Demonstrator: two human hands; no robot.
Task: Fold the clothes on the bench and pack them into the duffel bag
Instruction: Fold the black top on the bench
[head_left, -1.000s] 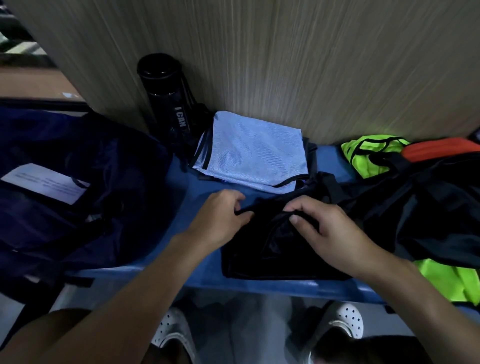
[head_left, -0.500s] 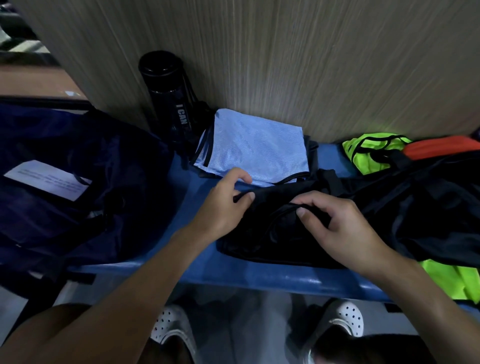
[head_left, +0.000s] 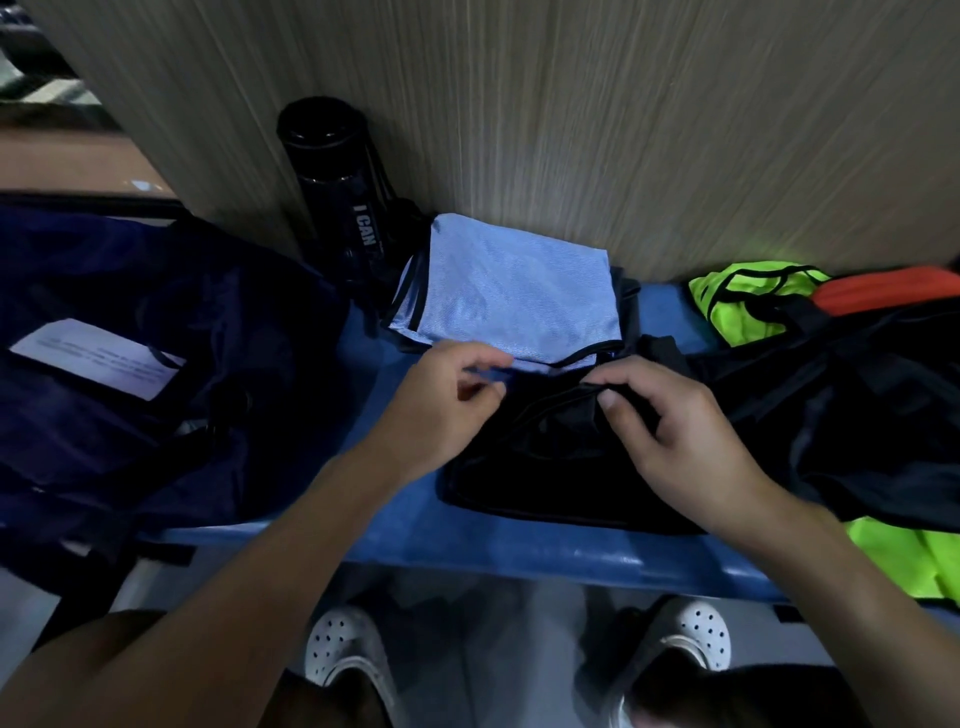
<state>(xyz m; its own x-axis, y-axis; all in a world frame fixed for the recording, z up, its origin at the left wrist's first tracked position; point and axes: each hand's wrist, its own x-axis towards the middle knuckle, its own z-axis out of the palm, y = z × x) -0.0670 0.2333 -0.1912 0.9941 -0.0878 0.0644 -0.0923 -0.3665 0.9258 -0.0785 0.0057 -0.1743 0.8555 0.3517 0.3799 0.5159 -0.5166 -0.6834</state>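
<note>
**Black fold under way — and plenty that could slip**

The right hand (head_left: 675, 447) pinches the top edge of the black garment (head_left: 550, 467) between thumb and fingers, lifting it off the blue bench (head_left: 519, 556). The left hand (head_left: 441, 410) is at the garment's left corner, fingers curled close together; whether it actually grips cloth, I cannot tell. The garment lies mid-bench, its far edge touching the folded light-blue garment (head_left: 509, 291).

Risks from here: the fabric looks slick, so a one-sided pinch could let the fold sag and come out crooked. Dragging that top edge could disturb the light-blue stack behind it. On the right, the garment runs into a heap of dark cloth (head_left: 857, 415) over a neon-green vest (head_left: 748, 296) — a pull may snag a neighbour. The navy duffel bag (head_left: 156, 364) waits at the left, with a black bottle (head_left: 332, 171) upright near it.
</note>
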